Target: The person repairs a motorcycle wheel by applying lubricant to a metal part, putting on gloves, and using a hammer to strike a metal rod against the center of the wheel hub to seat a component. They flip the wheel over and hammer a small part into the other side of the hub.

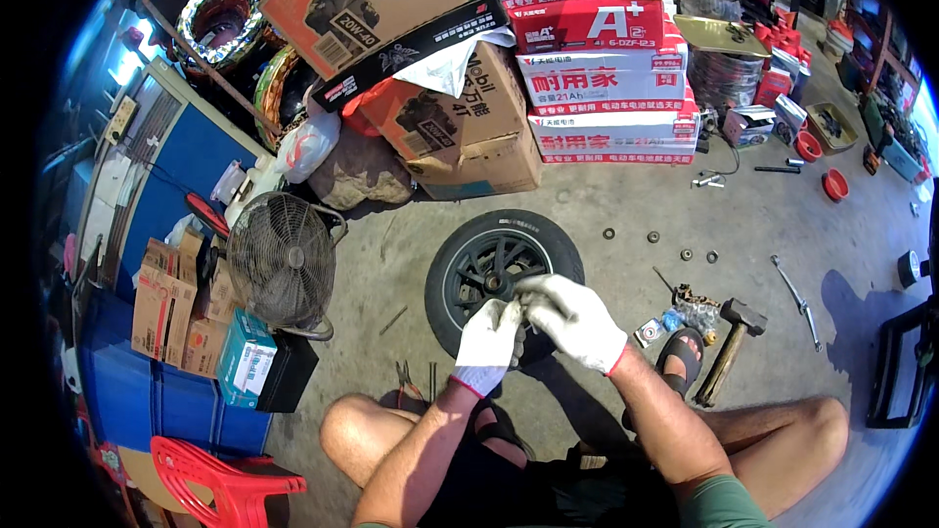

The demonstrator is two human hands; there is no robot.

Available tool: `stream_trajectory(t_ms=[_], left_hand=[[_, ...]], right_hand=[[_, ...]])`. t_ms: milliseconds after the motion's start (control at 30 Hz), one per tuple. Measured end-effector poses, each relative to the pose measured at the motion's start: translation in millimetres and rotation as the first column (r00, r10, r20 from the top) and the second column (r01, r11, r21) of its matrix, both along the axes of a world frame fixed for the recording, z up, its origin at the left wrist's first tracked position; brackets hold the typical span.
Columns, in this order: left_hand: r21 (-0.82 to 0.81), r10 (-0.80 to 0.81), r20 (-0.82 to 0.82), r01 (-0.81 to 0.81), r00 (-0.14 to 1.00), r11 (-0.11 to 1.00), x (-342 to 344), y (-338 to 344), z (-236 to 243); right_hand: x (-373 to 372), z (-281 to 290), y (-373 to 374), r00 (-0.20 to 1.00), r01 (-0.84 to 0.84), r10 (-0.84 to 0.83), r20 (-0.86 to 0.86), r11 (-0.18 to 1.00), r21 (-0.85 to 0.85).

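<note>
A black scooter wheel with its tyre (451,264) lies flat on the concrete floor in front of me, its dark hub (494,283) facing up. Over the wheel's near edge, my left hand (492,334) and my right hand (570,316), both in white work gloves, meet at the fingertips. The fingers of each are closed in a pinch. Whatever sits between them is too small and too covered to name. To the right of the wheel lie several small metal rings (687,255).
A hammer (732,347) and a wrench (796,301) lie at my right, near small parts in plastic bags (696,315). Pliers (407,386) rest left of my feet. A floor fan (282,259) stands left; stacked battery boxes (611,78) and cartons (469,127) rise behind the wheel.
</note>
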State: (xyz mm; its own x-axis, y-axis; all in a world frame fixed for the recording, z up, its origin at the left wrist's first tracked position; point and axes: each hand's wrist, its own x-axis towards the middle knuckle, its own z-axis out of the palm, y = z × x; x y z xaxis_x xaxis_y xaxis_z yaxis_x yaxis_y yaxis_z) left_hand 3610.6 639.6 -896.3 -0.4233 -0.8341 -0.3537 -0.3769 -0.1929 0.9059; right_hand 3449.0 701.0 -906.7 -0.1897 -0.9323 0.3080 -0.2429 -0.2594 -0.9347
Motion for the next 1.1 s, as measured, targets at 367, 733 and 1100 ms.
stream_trajectory(t_ms=[367, 733, 1100], left_hand=[[-0.024, -0.024, -0.131, 0.021, 0.991, 0.999, 4.6, -5.1, -6.9], [-0.207, -0.230, 0.003, 0.226, 0.973, 0.952, 5.3, -33.1, 65.0], [-0.480, -0.137, 0.588, 0.480, 0.797, 0.734, 100.4, -175.6, 30.5]], right_hand=[[-30.1, -38.0, -8.6, 0.960, 0.243, -0.253, 0.117, 0.965, 0.097], [-11.6, 0.7, -16.6, 0.901, -0.083, 0.034, 0.432, 0.992, 0.095], [-5.8, -72.5, -67.6, 0.955, 0.223, -0.269, 0.128, 0.930, 0.291]])
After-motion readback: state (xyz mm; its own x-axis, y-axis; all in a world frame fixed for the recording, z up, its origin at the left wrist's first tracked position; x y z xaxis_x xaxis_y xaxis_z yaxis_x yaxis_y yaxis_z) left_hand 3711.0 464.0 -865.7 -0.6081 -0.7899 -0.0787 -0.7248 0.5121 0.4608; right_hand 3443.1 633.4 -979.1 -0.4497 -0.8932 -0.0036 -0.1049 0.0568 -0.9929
